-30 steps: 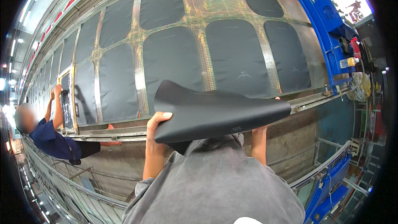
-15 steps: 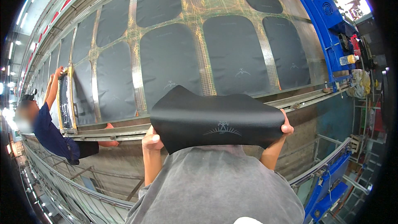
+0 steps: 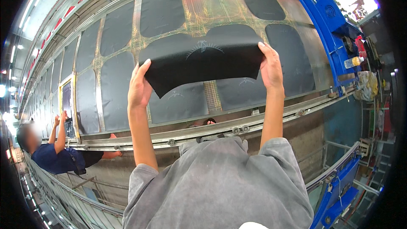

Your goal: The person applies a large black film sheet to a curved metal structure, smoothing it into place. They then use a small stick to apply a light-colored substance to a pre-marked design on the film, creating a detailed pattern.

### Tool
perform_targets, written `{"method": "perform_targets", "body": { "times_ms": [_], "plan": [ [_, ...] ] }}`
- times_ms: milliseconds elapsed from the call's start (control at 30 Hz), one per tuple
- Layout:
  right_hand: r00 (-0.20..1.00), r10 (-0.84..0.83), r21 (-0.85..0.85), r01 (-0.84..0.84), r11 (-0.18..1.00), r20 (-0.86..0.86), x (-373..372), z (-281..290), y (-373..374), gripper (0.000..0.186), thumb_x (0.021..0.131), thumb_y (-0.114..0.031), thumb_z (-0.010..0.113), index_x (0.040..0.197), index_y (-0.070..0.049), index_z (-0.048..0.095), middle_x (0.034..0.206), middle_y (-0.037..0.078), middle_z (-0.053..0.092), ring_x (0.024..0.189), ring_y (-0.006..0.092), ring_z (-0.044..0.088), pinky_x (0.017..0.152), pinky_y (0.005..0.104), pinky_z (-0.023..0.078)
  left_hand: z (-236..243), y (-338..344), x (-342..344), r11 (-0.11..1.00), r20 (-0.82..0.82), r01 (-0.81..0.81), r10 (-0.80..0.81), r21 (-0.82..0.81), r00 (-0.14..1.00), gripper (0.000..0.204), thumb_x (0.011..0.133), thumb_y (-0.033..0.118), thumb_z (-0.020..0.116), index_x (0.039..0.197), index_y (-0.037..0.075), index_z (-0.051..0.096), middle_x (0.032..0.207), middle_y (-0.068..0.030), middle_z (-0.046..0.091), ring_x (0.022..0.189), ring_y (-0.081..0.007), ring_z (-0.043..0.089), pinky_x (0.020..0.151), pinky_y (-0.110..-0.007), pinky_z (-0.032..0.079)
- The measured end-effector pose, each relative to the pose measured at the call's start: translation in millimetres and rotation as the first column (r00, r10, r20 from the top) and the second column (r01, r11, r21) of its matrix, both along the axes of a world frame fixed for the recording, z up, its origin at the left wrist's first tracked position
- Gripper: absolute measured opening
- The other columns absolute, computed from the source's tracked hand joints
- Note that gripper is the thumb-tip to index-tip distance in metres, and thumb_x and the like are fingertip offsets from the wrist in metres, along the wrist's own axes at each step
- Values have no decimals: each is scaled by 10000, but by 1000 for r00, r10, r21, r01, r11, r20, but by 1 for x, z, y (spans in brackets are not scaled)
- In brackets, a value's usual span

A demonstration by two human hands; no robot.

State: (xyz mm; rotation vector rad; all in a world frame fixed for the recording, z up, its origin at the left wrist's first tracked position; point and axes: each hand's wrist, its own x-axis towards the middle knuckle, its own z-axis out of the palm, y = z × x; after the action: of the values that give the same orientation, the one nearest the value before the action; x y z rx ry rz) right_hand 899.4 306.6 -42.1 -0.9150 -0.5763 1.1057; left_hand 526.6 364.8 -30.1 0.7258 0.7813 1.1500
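Observation:
My left hand (image 3: 140, 83) grips the left edge of a curved black sheet (image 3: 203, 63) with a pale printed emblem, thumb over its top. My right hand (image 3: 269, 64) grips the same sheet at its right edge. Both arms are stretched out, holding it over the long work table (image 3: 98, 101), where flat black panels (image 3: 289, 59) lie in rows between strips of bare surface marked with yellowish lines. The sheet hides part of the panels behind it; whether it touches them I cannot tell.
A co-worker (image 3: 55, 157) in dark blue holds a framed screen (image 3: 73, 101) at the left. A metal rail (image 3: 296, 114) runs along the table's near edge. Blue machinery (image 3: 328, 25) with a plastic bottle (image 3: 352, 62) stands at the right; another rail with blue fittings (image 3: 339, 186) is at lower right.
My hands have lifted the black sheet away from my body, outward over the panels, and its emblem now sits higher in view. The co-worker's hands have shifted on the frame.

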Motion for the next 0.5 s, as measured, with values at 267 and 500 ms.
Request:
{"method": "perform_targets", "body": {
  "times_ms": [267,500],
  "plan": [
    [892,131,-334,23,942,433,6,-87,-32,240,996,-199,630,786,-85,616,729,-117,482,691,3,402,621,208,340,-67,-38,9,973,-507,-63,-59,-222,860,841,959,237,667,1510,-155,167,1496,-255,411,1356,-262,449,1129,-339,340],
    [563,327,-561,313,766,760,-8,-208,-53,360,880,-211,691,1158,17,678,854,189,743,786,276,724,763,377,527,-233,-56,8,954,-756,25,-252,-298,604,595,934,185,644,1388,-143,444,1201,-257,653,1104,-240,633,943,-330,487]
  ]
}}
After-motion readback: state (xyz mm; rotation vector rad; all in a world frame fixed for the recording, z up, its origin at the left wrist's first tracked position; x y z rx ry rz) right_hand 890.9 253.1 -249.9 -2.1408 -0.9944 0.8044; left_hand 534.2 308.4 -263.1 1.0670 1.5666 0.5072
